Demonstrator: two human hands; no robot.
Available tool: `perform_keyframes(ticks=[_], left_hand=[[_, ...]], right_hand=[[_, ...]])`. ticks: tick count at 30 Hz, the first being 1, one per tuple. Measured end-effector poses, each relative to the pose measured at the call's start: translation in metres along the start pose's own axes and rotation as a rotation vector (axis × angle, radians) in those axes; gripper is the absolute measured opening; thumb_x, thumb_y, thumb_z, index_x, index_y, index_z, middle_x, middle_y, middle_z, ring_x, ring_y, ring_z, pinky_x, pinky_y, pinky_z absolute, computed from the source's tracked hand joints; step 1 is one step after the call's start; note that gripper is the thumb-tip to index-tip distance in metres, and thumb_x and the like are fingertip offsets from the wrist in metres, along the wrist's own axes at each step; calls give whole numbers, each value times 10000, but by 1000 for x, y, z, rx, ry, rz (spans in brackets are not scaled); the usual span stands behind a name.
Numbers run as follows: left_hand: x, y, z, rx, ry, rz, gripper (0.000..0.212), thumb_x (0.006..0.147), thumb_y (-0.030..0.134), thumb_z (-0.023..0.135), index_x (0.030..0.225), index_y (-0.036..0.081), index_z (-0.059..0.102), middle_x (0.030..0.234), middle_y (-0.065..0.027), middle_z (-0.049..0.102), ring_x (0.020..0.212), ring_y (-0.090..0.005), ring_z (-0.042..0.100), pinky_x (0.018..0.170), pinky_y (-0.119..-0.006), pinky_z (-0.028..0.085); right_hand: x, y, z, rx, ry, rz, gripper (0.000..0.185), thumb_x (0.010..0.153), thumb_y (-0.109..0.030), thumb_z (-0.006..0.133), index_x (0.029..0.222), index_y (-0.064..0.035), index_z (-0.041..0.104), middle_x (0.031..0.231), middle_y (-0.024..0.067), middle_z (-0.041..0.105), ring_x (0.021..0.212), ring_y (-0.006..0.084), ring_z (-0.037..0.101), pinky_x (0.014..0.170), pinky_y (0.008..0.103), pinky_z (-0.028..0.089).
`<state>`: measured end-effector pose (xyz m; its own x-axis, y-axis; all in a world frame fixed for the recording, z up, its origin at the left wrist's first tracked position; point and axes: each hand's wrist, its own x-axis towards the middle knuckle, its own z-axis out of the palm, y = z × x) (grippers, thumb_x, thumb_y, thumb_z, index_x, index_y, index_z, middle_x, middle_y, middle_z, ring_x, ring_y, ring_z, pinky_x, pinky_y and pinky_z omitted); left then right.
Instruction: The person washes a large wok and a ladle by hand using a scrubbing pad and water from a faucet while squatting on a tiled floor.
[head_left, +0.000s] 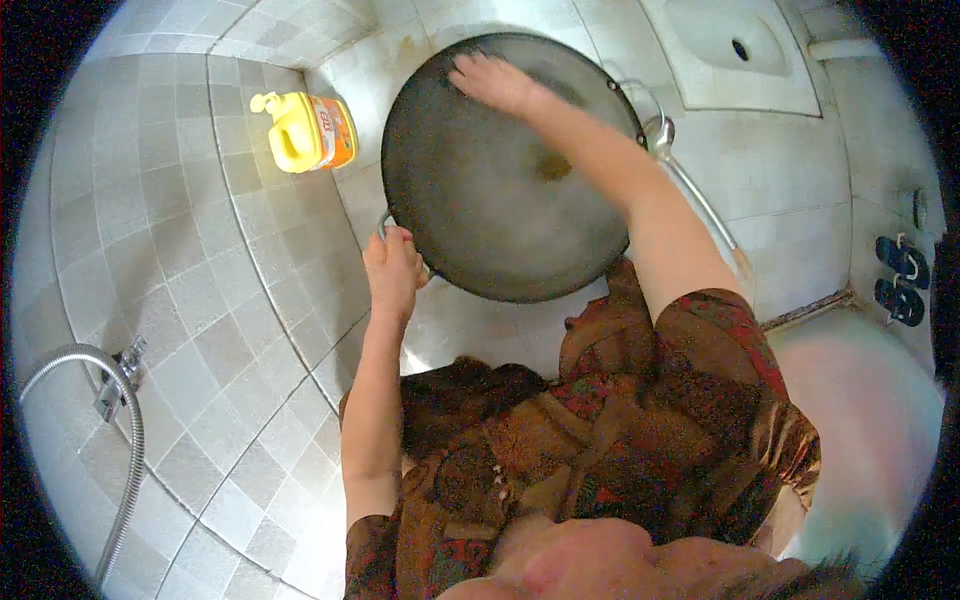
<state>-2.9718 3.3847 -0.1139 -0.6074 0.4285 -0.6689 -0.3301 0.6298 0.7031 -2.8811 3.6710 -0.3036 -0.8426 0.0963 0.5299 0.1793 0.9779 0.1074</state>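
Observation:
A large dark wok (495, 217) rests before me on the tiled floor, its inside facing up. Around its loop handle (383, 223) at the lower left, my left hand (394, 262) is closed. My right hand (491, 81) reaches into the wok and lies against its far inner wall. Something dark shows at the right fingertips, but whether it is a held pad or the wok's surface cannot be told. A brownish patch (555, 168) marks the wok's inside, below my right forearm. The second loop handle (645, 97) is at the upper right rim.
A yellow detergent jug (296, 135) with a pump stands left of the wok. A long-handled metal ladle (697, 184) lies at the right. Beyond are a white squat toilet (690, 82) and dark slippers (900, 277). A metal shower hose (136, 435) hangs at the left wall.

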Motion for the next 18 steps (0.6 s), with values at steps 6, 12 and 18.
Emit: perform_keyframes(ticks=[6, 12, 18], left_hand=[[-4, -5, -3, -195, -102, 46, 170, 904, 221, 388, 792, 95, 408, 509, 49, 269, 386, -57, 235, 359, -229, 189], [1, -2, 0, -428, -102, -50, 227, 923, 274, 391, 777, 102, 413, 478, 54, 233, 380, -66, 210, 365, -235, 168], [5, -9, -1, -453, -94, -2, 236, 913, 291, 409, 771, 103, 419, 467, 56, 223, 372, -62, 191, 357, -242, 158]], right_hand=[[-98, 31, -56, -12, -670, 319, 198, 777, -99, 484, 958, -47, 545, 958, 115, 534, 875, 277, 555, 714, 370, 494], [-132, -129, -53, 729, -730, 361, 232, 716, -48, 554, 942, -8, 526, 970, 211, 523, 934, 351, 520, 789, 418, 440], [-159, -179, -70, 1053, -626, 267, 303, 740, -47, 520, 1036, -27, 461, 983, 189, 478, 918, 351, 468, 781, 397, 406]])
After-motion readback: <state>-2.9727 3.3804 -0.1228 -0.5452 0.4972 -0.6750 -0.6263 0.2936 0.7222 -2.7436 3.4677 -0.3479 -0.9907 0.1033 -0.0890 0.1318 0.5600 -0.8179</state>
